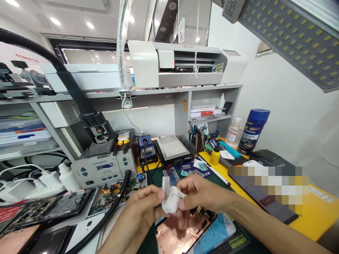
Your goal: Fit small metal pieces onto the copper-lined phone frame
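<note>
White wipe (171,203), thin, crumpled, edges uneven; pale grey strip (165,184), flat and narrow, stood nearly upright at its left edge. Wipe was between the two hands, above a copper-coloured panel (171,235). Left hand (145,204): thumb and fingers pinched on strip. Right hand (197,195): thumb and fingers clamped on wipe. Blue packet (214,234) lay beside panel, partly beneath.
</note>
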Demonstrator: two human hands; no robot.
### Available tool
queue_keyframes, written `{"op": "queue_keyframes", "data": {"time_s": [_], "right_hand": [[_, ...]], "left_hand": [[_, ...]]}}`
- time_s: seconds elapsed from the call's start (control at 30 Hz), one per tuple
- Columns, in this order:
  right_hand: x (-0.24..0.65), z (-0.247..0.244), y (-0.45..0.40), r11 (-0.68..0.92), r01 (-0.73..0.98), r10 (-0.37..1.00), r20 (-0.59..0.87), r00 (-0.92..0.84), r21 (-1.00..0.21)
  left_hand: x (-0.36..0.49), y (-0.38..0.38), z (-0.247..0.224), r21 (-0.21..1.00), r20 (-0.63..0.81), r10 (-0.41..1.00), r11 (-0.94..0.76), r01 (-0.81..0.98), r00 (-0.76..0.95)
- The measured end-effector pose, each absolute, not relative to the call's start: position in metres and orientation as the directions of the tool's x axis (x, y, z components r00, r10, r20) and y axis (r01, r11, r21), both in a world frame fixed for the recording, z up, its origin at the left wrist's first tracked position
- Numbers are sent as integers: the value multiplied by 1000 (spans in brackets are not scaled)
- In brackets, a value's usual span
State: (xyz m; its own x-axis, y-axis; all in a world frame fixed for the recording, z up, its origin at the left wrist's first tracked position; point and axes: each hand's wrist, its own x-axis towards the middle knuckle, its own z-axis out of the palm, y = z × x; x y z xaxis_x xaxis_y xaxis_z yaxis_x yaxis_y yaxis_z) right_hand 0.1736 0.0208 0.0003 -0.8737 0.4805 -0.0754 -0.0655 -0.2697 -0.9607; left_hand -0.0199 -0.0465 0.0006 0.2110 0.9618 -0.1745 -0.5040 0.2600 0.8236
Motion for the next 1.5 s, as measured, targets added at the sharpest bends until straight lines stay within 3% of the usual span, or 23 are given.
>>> {"op": "queue_keyframes", "data": {"time_s": [0.23, 0.4, 0.57, 0.87, 1.1, 1.3, 1.5], "right_hand": [[172, -3, 26, -336, -103, 508, -89, -857, -936], [173, -5, 30, -213, -80, 594, -64, -802, -974], [174, -5, 32, -70, -158, 733, 57, -678, -985], [178, -6, 38, -196, -183, 812, -55, -582, -963], [186, -2, 46, -354, -291, 759, -91, -645, -889], [185, -1, 43, -363, -295, 748, -88, -658, -884], [173, 1, 26, -287, -277, 728, -22, -685, -917]], "left_hand": [[-28, -43, -1, 827, -168, 979, 203, -524, 115], [-25, -44, 4, 839, -155, 987, 159, -521, 52], [-21, -45, 3, 849, -120, 993, 102, -519, -2], [-24, -41, -8, 892, -68, 970, -47, -451, -235], [-27, -43, 6, 884, -104, 932, -73, -461, -346], [-23, -41, 10, 852, -136, 935, -59, -520, -329], [-16, -39, 3, 792, -128, 972, -19, -611, -196]]}}
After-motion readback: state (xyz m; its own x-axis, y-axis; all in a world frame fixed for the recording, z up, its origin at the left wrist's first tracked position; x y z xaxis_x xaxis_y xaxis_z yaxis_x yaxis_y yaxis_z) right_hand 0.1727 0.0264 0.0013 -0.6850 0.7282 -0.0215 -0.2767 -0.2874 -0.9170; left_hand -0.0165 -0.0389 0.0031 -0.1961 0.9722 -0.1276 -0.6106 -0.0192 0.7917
